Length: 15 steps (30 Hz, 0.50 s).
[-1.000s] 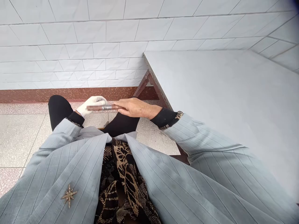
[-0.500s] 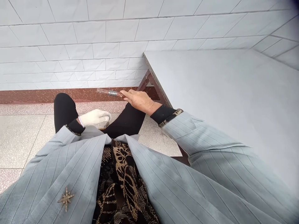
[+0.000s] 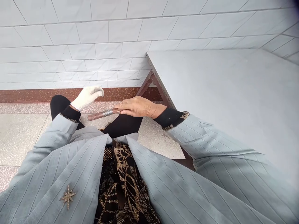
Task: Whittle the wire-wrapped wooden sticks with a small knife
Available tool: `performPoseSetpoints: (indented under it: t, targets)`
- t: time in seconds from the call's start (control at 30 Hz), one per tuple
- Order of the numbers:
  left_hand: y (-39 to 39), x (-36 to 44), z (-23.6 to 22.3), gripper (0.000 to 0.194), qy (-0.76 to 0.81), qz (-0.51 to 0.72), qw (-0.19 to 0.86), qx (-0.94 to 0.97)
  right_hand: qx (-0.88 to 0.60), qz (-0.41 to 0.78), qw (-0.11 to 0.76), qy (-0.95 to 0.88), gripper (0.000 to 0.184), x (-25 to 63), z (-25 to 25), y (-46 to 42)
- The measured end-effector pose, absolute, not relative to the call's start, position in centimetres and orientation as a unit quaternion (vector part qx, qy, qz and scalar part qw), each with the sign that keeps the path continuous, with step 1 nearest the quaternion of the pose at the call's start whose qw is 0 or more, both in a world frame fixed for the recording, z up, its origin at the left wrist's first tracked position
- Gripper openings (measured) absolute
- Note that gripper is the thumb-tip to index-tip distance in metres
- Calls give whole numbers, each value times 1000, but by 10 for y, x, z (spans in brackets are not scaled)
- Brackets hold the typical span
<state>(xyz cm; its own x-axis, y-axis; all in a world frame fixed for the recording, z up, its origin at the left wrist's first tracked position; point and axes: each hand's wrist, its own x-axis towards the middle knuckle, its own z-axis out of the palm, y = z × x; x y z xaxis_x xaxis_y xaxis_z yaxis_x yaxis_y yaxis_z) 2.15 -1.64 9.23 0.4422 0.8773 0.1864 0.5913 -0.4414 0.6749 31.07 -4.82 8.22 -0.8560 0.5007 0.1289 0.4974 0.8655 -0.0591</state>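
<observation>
My right hand is bare and closed on one end of a thin brown stick that has a band of silver wire wound round its middle. The stick points left, over my black-clad knees. My left hand wears a white glove and hovers above and to the left of the stick, apart from it. Its gloved fingers are held loosely together and curve slightly, with nothing in them.
A grey table with a brown wooden frame fills the right side. A white tiled wall with a red-brown skirting stands ahead. The floor is speckled stone tile. My grey striped jacket fills the bottom of the view.
My right hand has lowered the stick from in front of the skirting down over my knees. My gloved left hand has risen from my lap and now hangs above the stick.
</observation>
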Motion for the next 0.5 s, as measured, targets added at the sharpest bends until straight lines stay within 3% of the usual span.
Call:
performPoseSetpoints:
  t: [0.13, 0.27, 0.37, 0.5]
  targets:
    - [-28, 39, 38, 29, 451, 286, 395, 747, -282, 37, 208, -936, 49, 305, 86, -57]
    - [-53, 53, -8, 31, 402, 187, 493, 749, -392, 109, 306, -861, 49, 310, 86, -47]
    - [-60, 51, -7, 30, 375, 149, 420, 813, -477, 115, 286, -823, 48, 319, 82, -34]
    - [-64, 39, 28, 34, 352, 104, 305, 879, -559, 55, 165, -811, 37, 326, 77, -24]
